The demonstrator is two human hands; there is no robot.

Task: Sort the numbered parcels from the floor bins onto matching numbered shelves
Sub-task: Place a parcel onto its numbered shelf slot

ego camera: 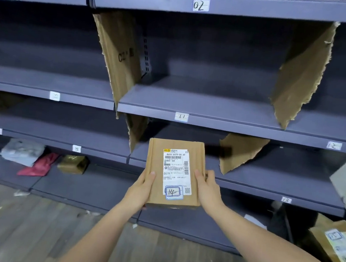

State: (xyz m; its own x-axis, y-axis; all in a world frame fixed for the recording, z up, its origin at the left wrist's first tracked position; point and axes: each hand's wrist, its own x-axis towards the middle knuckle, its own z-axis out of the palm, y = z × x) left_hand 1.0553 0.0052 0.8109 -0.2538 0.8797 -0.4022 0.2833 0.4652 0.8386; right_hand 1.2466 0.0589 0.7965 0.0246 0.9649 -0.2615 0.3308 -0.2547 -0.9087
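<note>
Parcel (156,172): one brown box, label marked 14, held in front of the shelves (213,105), long axis running away from the person, label facing up. Left hand (141,188) and right hand (208,188) grip its sides, fingers curled round the edges. Shelf tags read 02, 11, 12, 13, 15. Five wrapped packages (23,152) lie bottom left; one box (336,242) lies right.

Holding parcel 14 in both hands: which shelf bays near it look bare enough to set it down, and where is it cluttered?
The bay behind the parcel, between the two torn cardboard dividers, looks bare. So do the bay above tag 11 and the shelf above tag 15. Crowded: the bottom level left, with soft bags, and the boxes lower right.
</note>
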